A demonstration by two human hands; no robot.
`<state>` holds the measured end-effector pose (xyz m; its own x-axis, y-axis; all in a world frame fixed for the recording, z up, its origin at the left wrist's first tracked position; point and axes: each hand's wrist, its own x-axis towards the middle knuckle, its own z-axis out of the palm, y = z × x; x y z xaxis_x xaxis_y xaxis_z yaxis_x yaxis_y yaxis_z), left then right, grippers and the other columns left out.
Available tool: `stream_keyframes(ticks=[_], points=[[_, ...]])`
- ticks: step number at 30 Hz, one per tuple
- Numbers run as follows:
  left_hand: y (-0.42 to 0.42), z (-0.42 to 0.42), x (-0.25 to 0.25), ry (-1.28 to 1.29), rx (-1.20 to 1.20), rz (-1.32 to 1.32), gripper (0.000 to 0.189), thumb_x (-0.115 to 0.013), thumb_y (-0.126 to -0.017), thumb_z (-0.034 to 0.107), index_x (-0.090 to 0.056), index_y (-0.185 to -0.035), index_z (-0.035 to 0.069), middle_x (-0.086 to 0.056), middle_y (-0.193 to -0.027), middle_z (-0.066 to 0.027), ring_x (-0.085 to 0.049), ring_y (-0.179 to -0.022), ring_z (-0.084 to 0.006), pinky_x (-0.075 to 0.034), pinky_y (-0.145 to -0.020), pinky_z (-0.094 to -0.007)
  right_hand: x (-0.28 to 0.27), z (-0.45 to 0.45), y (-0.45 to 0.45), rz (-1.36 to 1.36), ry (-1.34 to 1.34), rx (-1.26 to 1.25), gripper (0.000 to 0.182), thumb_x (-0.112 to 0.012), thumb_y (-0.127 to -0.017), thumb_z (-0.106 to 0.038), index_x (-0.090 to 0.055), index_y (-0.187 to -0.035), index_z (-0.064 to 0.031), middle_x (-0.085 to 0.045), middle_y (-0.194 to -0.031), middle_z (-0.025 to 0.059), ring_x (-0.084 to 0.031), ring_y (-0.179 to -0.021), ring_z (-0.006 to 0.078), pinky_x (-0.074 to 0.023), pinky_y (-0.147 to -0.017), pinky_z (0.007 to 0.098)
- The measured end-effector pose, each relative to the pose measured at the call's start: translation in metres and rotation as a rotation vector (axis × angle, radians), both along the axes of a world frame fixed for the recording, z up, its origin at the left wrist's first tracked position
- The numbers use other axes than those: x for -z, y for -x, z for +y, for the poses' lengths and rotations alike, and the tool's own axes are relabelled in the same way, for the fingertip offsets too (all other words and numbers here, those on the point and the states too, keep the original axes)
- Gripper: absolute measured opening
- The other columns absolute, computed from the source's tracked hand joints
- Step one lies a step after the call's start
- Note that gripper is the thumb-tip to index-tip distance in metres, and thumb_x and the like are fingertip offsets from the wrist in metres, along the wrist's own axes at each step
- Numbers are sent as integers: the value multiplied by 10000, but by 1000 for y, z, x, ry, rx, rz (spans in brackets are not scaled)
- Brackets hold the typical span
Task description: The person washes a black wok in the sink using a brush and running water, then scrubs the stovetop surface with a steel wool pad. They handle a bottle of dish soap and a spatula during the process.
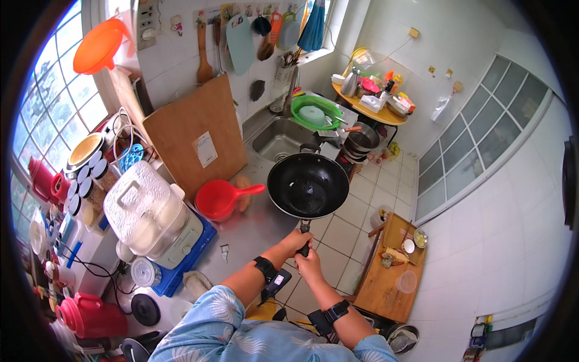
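A black wok (pixel 308 185) with a dark coated inside is held out in front of me, beside the counter edge. My left hand (pixel 295 241) grips its black handle (pixel 305 235) nearer the bowl. Just behind it, my right hand (pixel 309 264) is closed around the handle's end. The wok's inside faces up towards me, with some glints at its bottom. Past its far rim lies the stainless steel sink (pixel 276 138). A red plastic ladle (pixel 216 199) rests on the steel countertop (pixel 267 231) left of the wok.
A wooden board (pixel 192 131) leans against the wall. An egg steamer (pixel 158 217) stands on a blue tray (pixel 206 233). Near the sink are a green basin (pixel 337 106) and a stacked pan (pixel 367 138). A low wooden table (pixel 384 298) with dishes stands to my right on the tiled floor (pixel 334 244).
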<state>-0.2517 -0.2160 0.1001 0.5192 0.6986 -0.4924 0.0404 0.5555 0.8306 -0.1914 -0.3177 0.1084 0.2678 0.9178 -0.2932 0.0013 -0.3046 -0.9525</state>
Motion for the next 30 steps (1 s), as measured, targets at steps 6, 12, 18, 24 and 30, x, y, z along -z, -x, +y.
stream_keyframes(ticks=[6,12,18,24,30], points=[[12,39,12,-19,-151,68,132,-557,-809,98,-510,-725,8,-527,-619,-58,-500,-562,-146,-479,-536,-309,10,43,9,34,36,-68,163,-542,-788,-90,-413,-868,-31,-505,-570,48,-475,-436,128,-360,-394,255],[28,38,15,-46,-127,106,124,-536,-792,88,-494,-703,13,-497,-590,-51,-487,-546,-139,-465,-533,-302,56,46,13,-52,-132,-195,264,-566,-800,-123,-368,-930,-7,-519,-601,68,-509,-481,144,-396,-424,286],[45,28,16,68,-253,58,98,-534,-787,79,-465,-821,19,-487,-646,-54,-480,-570,-135,-513,-595,-328,43,46,22,-187,-280,-292,376,-586,-803,-242,-410,-981,38,-578,-715,215,-596,-681,395,-462,-581,425],[60,32,31,46,-213,132,126,-543,-807,92,-460,-877,28,-484,-665,-44,-484,-581,-139,-519,-621,-338,39,64,4,-193,-121,-703,466,-586,-831,-361,-428,-1011,39,-575,-820,230,-592,-709,389,-464,-634,426],[72,46,38,35,-126,118,182,-561,-846,115,-480,-958,-3,-508,-697,-45,-531,-583,-160,-546,-661,-369,68,135,-85,-169,352,-1273,433,-518,-868,-474,-588,-921,-51,-603,-702,58,-586,-584,138,-496,-535,283]])
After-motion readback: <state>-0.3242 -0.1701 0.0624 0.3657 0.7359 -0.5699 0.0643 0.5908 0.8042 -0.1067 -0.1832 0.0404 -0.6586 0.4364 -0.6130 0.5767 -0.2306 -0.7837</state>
